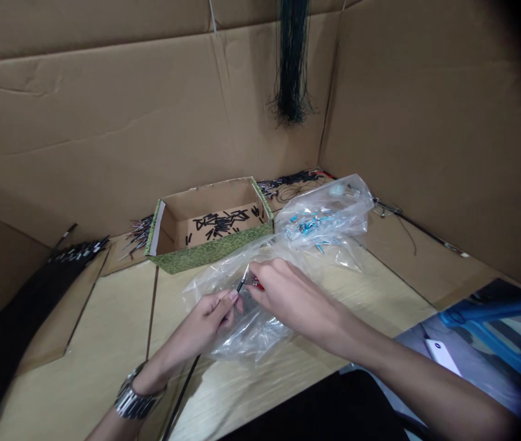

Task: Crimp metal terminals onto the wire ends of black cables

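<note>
My left hand (218, 311), with a metal-banded watch (138, 395) on its wrist, pinches a thin black cable (241, 286) near its end. A silvery tip (246, 273) points up from the cable toward my right hand. More of the black cable (182, 395) runs down below the left wrist. My right hand (283, 288) is closed close to that tip, with a small red piece (257, 283) showing at its fingers. How the red piece meets the tip is hidden. Under both hands lies a crumpled clear plastic bag (260, 337).
Behind stands a green-edged cardboard box (209, 251) holding short black pieces (219, 223). Beside it, another clear bag (357, 202) contains blue pieces (309, 225). Black cables (12, 318) lie bundled at left; dark green wires (292, 79) hang above. Cardboard walls (127, 110) surround the table.
</note>
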Action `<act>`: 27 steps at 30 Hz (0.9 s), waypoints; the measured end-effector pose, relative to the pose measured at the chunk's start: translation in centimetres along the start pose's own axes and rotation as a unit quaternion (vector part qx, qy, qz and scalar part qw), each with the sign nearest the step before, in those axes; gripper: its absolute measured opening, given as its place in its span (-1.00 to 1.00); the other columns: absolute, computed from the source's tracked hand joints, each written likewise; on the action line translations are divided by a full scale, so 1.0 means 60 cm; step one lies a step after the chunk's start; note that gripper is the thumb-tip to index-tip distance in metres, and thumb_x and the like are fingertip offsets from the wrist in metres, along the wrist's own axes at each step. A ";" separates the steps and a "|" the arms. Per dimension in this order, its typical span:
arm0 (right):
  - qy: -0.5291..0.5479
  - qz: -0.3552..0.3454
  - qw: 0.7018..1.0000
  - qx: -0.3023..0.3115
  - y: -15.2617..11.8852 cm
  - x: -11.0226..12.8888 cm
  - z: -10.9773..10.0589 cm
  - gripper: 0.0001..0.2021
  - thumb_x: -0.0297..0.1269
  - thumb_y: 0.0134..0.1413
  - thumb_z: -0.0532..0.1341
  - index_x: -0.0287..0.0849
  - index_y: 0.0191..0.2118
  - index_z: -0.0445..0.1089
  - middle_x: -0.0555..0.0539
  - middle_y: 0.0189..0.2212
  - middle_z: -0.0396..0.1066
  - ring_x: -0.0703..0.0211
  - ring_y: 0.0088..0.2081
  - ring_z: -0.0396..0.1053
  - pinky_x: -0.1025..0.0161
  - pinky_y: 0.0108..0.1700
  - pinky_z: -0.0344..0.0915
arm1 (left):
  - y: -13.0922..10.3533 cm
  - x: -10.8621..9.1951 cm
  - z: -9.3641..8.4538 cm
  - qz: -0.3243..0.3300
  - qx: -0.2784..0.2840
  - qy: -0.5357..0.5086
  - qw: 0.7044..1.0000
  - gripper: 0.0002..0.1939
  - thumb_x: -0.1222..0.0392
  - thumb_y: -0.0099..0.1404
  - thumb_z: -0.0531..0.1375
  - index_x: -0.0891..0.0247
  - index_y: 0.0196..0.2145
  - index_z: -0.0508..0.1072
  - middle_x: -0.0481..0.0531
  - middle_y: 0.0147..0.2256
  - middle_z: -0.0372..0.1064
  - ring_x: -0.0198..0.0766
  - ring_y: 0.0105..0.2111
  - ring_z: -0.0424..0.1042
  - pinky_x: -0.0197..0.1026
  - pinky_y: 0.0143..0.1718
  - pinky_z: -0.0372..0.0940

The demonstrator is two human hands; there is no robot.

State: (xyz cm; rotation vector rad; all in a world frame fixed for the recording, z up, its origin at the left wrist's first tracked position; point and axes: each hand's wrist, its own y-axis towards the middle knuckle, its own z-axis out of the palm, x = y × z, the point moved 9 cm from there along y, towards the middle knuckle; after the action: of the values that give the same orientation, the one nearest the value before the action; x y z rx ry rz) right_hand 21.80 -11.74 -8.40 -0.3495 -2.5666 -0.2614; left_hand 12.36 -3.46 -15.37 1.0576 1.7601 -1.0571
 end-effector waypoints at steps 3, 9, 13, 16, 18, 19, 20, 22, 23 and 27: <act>-0.001 -0.026 1.000 0.009 0.003 0.006 0.014 -0.84 -0.45 0.25 0.05 -0.25 -0.33 0.35 -0.05 -0.44 0.26 0.27 -0.43 0.16 0.28 -0.40 -0.02 | 0.000 -0.002 -0.005 0.009 -0.009 0.015 1.000 -0.53 -0.12 0.50 -0.08 0.29 -0.38 0.31 -0.14 -0.55 0.05 -0.36 -0.53 0.06 -0.27 -0.44 0.04; -0.075 0.012 0.997 0.005 0.022 -0.039 0.023 -0.87 -0.33 0.24 0.12 -0.23 -0.23 0.39 -0.10 -0.39 0.33 0.19 -0.40 0.22 0.23 -0.40 -0.07 | 0.005 -0.003 -0.016 0.015 -0.026 0.010 0.999 -0.57 -0.09 0.49 -0.03 0.30 -0.32 0.37 -0.17 -0.60 0.02 -0.38 -0.60 0.01 -0.28 -0.53 -0.01; -0.047 0.054 0.997 0.010 -0.018 -0.061 -0.025 -0.77 -0.11 0.31 0.13 -0.16 -0.12 0.38 -0.09 -0.35 0.43 0.11 -0.33 0.32 0.21 -0.32 0.07 | 0.004 -0.013 -0.026 0.020 -0.047 -0.005 0.999 -0.61 -0.05 0.50 -0.04 0.30 -0.25 0.40 -0.18 -0.62 0.01 -0.39 -0.63 -0.01 -0.30 -0.59 -0.05; 0.051 0.035 0.994 0.093 -0.100 -0.041 -0.020 -0.77 -0.07 0.31 0.14 -0.08 -0.07 0.36 -0.01 -0.29 0.46 0.18 -0.32 0.37 0.24 -0.26 0.19 | 0.001 -0.028 -0.033 0.046 -0.054 -0.007 0.997 -0.61 -0.04 0.50 -0.05 0.30 -0.25 0.39 -0.18 -0.63 0.01 -0.41 -0.66 -0.03 -0.31 -0.61 -0.06; 0.078 0.025 0.977 0.198 -0.177 -0.025 0.043 -0.85 -0.12 0.24 0.22 0.02 -0.11 0.40 0.05 -0.29 0.47 0.18 -0.30 0.41 0.28 -0.32 0.20 | 0.001 -0.031 -0.037 0.053 -0.054 -0.014 0.997 -0.59 -0.05 0.51 -0.05 0.31 -0.24 0.40 -0.17 -0.63 0.02 -0.42 -0.66 -0.02 -0.31 -0.62 -0.06; 0.068 0.005 0.966 0.249 -0.220 -0.017 0.091 -0.90 -0.18 0.23 0.23 0.06 -0.15 0.44 0.06 -0.30 0.49 0.17 -0.29 0.43 0.29 -0.36 0.19 | 0.001 -0.033 -0.038 0.059 -0.054 -0.014 0.997 -0.59 -0.05 0.51 -0.05 0.31 -0.24 0.41 -0.17 -0.62 0.03 -0.43 -0.66 -0.01 -0.32 -0.60 -0.03; 0.044 -0.030 0.948 0.315 -0.267 -0.008 0.151 -0.92 -0.21 0.22 0.23 0.04 -0.20 0.47 0.06 -0.39 0.48 0.18 -0.37 0.43 0.29 -0.45 0.15 | 0.002 -0.034 -0.039 0.067 -0.053 -0.013 0.996 -0.59 -0.05 0.51 -0.05 0.31 -0.23 0.42 -0.17 -0.62 0.04 -0.43 -0.65 0.01 -0.32 -0.59 -0.01; -0.029 -0.110 0.905 0.411 -0.356 0.000 0.274 -0.88 -0.18 0.18 0.25 -0.06 -0.33 0.48 0.05 -0.57 0.42 0.14 -0.56 0.37 0.23 -0.58 0.03 | 0.002 -0.038 -0.039 0.087 -0.050 -0.012 0.995 -0.61 -0.01 0.52 -0.04 0.32 -0.24 0.43 -0.17 -0.62 0.05 -0.44 -0.65 0.04 -0.33 -0.58 0.02; -0.055 -0.162 0.903 0.395 -0.381 0.006 0.317 -0.85 -0.17 0.20 0.21 -0.09 -0.29 0.48 0.01 -0.51 0.46 0.10 -0.53 0.40 0.19 -0.55 0.10 | 0.003 -0.038 -0.038 0.094 -0.048 -0.015 0.994 -0.62 0.01 0.52 -0.04 0.32 -0.24 0.43 -0.17 -0.62 0.05 -0.44 -0.66 0.04 -0.33 -0.59 0.01; -0.073 -0.192 0.925 0.320 -0.386 0.000 0.389 -0.78 -0.29 0.15 0.18 -0.10 -0.07 0.40 -0.07 -0.16 0.50 0.03 -0.21 0.48 0.12 -0.13 0.36 | 0.001 -0.039 -0.031 0.106 -0.040 -0.030 0.993 -0.64 0.06 0.52 -0.05 0.34 -0.24 0.41 -0.18 -0.63 0.04 -0.45 -0.67 0.01 -0.34 -0.62 -0.04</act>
State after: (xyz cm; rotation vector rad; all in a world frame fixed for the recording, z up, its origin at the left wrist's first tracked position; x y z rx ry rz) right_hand 3.73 -27.81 -30.68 0.3935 -2.6676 0.4826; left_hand 12.76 -2.34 -12.63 1.1221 1.5896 -0.8718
